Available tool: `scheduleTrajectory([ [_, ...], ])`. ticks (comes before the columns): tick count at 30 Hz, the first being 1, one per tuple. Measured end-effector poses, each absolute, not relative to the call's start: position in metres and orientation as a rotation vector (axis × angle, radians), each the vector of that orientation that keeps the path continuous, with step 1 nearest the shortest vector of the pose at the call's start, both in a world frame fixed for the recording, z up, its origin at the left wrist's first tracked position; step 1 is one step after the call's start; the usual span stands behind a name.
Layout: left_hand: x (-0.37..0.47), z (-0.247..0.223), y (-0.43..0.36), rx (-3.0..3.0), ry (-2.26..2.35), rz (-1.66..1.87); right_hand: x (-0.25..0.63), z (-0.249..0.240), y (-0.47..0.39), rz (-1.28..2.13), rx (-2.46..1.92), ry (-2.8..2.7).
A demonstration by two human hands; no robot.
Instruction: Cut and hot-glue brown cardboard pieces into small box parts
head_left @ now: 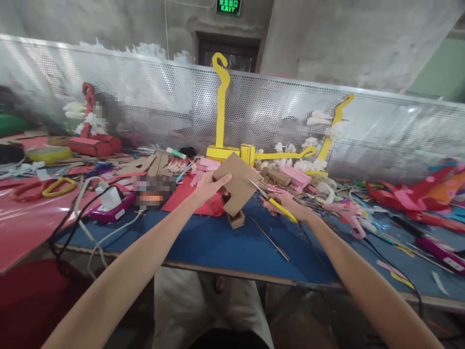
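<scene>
A piece of brown cardboard (241,182) with a notch at its lower left is pinched in my left hand (212,186), thumb on the upper face. My right hand (286,206) grips yellow-handled scissors (279,207). Their blades reach the cardboard's right side; I cannot tell whether they cut into it. Below the cardboard is a small open cardboard box (237,221), partly hidden. A thin metal tool (272,241) lies on the blue tabletop (203,249) near my right hand. Red sheet material (181,198) sits beside my left hand.
Behind stand yellow hook-shaped pieces (220,111) against a perforated metal screen (163,97). At left are a purple power strip (111,208), cables and orange-yellow scissors (60,187). A pink glue gun (350,215) with a cord lies right, among scraps.
</scene>
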State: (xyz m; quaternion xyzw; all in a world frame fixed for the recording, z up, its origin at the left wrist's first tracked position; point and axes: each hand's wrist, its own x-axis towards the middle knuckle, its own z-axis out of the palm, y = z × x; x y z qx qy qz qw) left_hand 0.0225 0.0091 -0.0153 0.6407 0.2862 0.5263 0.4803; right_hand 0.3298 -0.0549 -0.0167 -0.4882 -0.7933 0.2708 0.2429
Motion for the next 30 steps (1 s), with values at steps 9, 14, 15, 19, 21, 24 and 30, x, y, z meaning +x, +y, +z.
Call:
scheduleTrajectory([
  [9, 0.022, -0.014, 0.009, 1.569, 0.722, 1.3, 0.333, -0.025, -0.048, 0.832, -1.292, -2.106],
  [14, 0.022, -0.013, 0.008, 1.565, 0.719, 1.312, 0.333, -0.026, -0.046, 0.82, -1.325, -2.085],
  [15, 0.022, -0.013, 0.008, 1.565, 0.719, 1.314, 0.333, -0.026, -0.046, 0.817, -1.33, -2.085],
  [19, 0.022, -0.012, 0.007, 1.568, 0.712, 1.323, 0.332, -0.026, -0.047, 0.812, -1.332, -2.104],
  [21, 0.022, -0.012, 0.007, 1.568, 0.706, 1.331, 0.332, -0.027, -0.047, 0.807, -1.327, -2.12],
  [24, 0.021, -0.01, 0.006, 1.564, 0.691, 1.343, 0.332, -0.027, -0.047, 0.766, -1.323, -2.14],
  [30, 0.022, -0.006, 0.008, 1.517, 0.624, 1.43, 0.331, -0.021, -0.043, 0.575, -1.303, -2.17],
])
